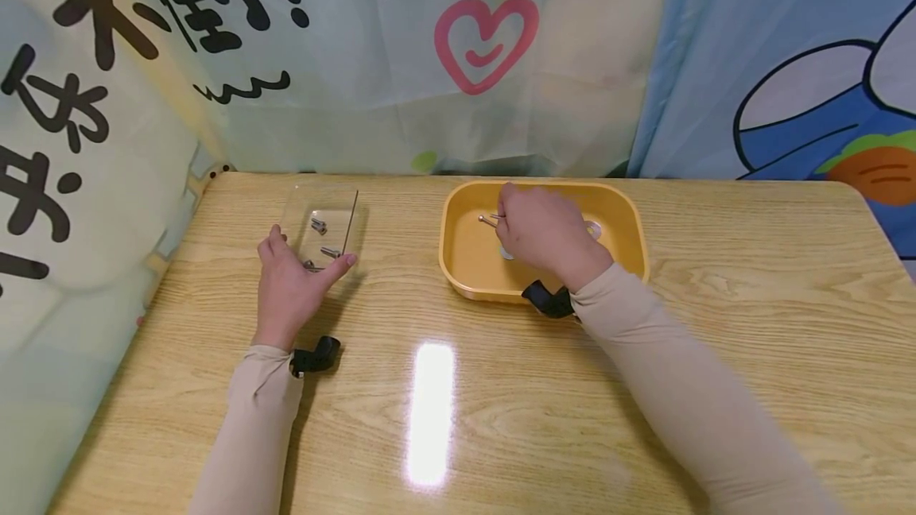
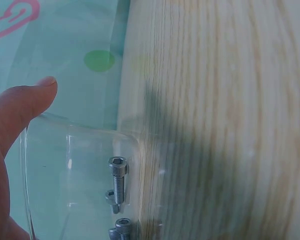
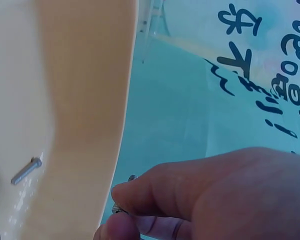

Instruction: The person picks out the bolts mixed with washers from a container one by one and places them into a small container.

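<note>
My left hand (image 1: 293, 292) grips the near end of a clear plastic box (image 2: 50, 160), its thumb at one side and fingers at the other. Inside the box lie several silver socket head screws (image 1: 318, 226), seen closer in the left wrist view, where one screw (image 2: 118, 175) has a hex recess. Over the yellow tray (image 1: 458, 280), my right hand (image 1: 544, 230) pinches a small metal screw (image 3: 132, 178) between thumb and fingers; most of it is hidden. Another screw (image 3: 26, 171) lies on the tray floor.
Pale round discs (image 1: 592, 230) lie in the tray, partly behind the right hand. A wood-grain table (image 1: 372, 388) carries both containers, with a gap between them. A printed cloth (image 1: 372, 118) hangs along the table's back and left edges.
</note>
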The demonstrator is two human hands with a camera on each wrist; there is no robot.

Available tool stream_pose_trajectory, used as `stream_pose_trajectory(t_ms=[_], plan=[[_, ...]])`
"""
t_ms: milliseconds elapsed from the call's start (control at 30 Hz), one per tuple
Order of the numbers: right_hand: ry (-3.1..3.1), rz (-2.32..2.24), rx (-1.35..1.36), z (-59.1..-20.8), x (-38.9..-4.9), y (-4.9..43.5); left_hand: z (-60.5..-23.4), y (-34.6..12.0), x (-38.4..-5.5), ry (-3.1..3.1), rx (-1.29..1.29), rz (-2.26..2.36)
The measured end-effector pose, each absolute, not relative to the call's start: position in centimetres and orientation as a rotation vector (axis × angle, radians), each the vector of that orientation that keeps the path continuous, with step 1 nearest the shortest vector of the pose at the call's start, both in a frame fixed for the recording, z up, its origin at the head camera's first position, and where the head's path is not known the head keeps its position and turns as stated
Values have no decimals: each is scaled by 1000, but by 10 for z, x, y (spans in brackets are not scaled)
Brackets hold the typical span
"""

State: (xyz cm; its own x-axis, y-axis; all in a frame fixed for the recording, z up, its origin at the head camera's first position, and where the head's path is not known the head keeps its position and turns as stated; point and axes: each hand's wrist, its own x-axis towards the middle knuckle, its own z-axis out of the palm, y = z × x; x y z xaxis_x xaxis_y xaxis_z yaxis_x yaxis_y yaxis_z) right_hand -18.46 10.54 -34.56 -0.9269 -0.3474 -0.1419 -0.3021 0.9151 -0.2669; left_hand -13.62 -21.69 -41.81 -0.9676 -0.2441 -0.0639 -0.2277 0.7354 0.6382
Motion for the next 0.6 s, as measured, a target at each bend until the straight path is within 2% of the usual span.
stream_pose_trajectory(t_ms=[600], plan=[[2960,-479,-588,-354,-179,78,-417,-217,-136,-2897,386,-1069]])
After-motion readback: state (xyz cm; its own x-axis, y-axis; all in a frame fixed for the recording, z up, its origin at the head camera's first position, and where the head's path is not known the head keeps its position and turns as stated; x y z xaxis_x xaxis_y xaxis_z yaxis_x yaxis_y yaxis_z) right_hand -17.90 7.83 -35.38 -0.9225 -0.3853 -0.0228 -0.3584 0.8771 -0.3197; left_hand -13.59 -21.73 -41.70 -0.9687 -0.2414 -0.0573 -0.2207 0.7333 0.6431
